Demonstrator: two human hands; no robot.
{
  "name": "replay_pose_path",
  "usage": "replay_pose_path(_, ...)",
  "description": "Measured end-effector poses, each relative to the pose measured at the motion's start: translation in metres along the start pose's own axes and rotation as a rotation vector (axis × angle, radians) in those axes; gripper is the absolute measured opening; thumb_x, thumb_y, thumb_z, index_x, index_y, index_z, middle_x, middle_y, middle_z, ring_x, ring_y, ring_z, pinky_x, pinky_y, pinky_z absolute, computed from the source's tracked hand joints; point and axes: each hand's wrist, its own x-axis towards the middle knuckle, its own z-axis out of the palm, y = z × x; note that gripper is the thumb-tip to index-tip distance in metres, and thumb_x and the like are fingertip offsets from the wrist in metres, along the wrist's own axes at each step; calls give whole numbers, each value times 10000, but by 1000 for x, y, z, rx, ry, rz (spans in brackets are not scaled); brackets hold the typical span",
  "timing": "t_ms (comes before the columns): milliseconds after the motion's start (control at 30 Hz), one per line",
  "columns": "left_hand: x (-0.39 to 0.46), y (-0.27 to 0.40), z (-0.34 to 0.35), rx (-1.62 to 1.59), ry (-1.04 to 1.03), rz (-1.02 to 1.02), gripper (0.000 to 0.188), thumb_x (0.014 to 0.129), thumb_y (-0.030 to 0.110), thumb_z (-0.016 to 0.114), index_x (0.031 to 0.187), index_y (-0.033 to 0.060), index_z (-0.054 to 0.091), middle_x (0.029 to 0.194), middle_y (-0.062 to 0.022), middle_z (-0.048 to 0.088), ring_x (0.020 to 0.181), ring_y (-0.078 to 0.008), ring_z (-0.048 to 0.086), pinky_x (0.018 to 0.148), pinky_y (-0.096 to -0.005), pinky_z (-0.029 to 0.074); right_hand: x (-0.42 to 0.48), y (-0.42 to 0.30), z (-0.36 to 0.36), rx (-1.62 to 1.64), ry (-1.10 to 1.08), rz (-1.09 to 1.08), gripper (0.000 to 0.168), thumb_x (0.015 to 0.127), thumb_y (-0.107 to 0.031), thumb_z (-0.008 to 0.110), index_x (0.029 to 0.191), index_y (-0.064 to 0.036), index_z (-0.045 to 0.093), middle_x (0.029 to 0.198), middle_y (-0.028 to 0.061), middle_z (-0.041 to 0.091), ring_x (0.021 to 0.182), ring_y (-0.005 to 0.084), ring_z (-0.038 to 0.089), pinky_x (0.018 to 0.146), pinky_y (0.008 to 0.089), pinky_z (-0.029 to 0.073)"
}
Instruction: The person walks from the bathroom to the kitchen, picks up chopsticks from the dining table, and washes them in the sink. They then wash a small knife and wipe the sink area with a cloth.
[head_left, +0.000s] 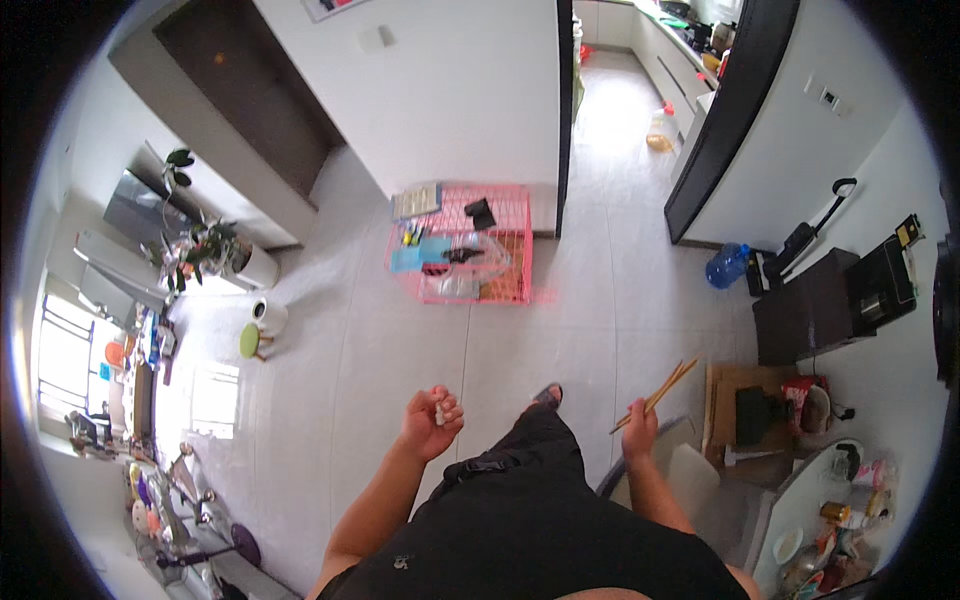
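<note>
My left hand (433, 420) is raised over the tiled floor with its fingers curled around a small white item (439, 413), too small to name. In my right hand (640, 429) is a bundle of wooden chopsticks (660, 394), slanting up and to the right. A chair (679, 469) stands beside my right forearm. Ahead on the floor is a pink wire pet cage (529, 247) with a light blue part (416, 256) inside, and a dark cloth-like piece (480, 214) lies on its top.
A table (787, 502) with bowls and packets stands at right, below cardboard (724, 382) on the floor. Further up are a dark cabinet (802, 307), a blue water jug (726, 266) and a kitchen doorway. A green-topped stool (251, 341), a white bin (271, 316) and potted plants stand at left.
</note>
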Motion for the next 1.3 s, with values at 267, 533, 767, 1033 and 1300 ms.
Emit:
replay_pose_path(267, 154, 107, 62, -37, 49, -15, 43, 812, 146, 497, 778, 119, 493, 708, 8, 437, 636, -152, 421, 572, -291, 372, 157, -75, 104, 190, 66, 22, 253, 1026, -271, 508, 919, -46, 553, 831, 21, 565, 740, 102, 523, 656, 270, 446)
replay_pose_path(533, 353, 161, 124, -58, -48, -68, 43, 826, 134, 521, 818, 99, 544, 728, -22, 504, 652, -166, 468, 588, -288, 405, 311, -179, 162, -64, -98, -119, 501, 1056, -362, 386, 698, -52, 549, 655, 63, 621, 610, 133, 569, 592, 300, 473)
replay_pose_path(767, 546, 119, 243, 56, -217, -434, 111, 863, 200, 571, 817, 112, 523, 752, -27, 516, 685, -170, 492, 623, -287, 413, 385, -171, 114, 332, 174, 41, 280, 1037, -259, 473, 852, -58, 531, 685, 40, 554, 616, 145, 570, 595, 323, 532)
replay_pose_path(1033, 753, 13, 386, 202, -278, -666, 87, 878, 168, 496, 814, 110, 503, 756, -31, 529, 678, -170, 502, 601, -294, 431, 477, -107, 3, 203, 628, 231, 316, 1023, -328, 496, 857, -59, 506, 653, 7, 495, 533, 119, 512, 514, 298, 488)
replay_pose_path(1300, 880, -35, 487, 168, -221, -622, 77, 837, 169, 517, 798, 109, 488, 734, -30, 520, 673, -178, 499, 609, -298, 429, 708, -133, -47, -419, 514, -115, 391, 1003, -331, 517, 757, -27, 511, 662, 14, 513, 617, 181, 545, 560, 372, 421)
